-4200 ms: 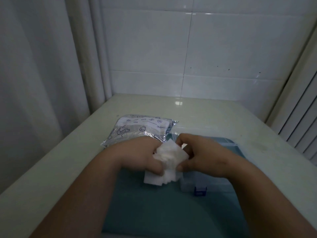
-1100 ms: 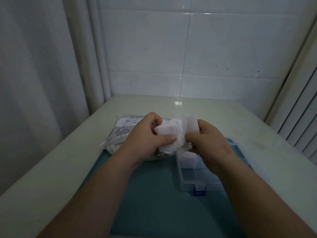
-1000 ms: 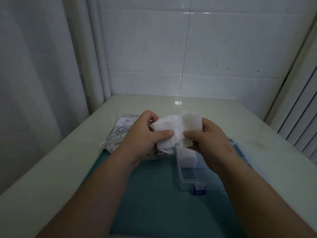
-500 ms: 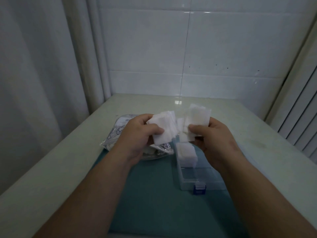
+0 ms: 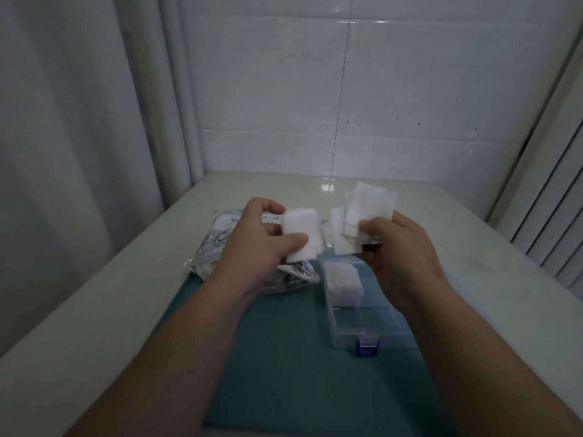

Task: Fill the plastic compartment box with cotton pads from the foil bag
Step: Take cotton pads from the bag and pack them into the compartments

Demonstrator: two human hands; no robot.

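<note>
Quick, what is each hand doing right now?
Left hand: closed on a neat stack of cotton pads.
Right hand: closed on a fanned bunch of pads, above the compartment box.

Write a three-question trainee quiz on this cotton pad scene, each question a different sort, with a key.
1. True or false: both the left hand and the right hand hold cotton pads.
2. Multiple choice: the foil bag lies A) inside the compartment box, B) to the left of the compartment box, C) on the floor.
3. Fill in: the compartment nearest the blue latch holds ____ pads.

Key
1. True: the left hand pinches a neat stack of pads, the right hand a fanned bunch.
2. B
3. No; only the compartment further back shows a stack of white pads.
</note>
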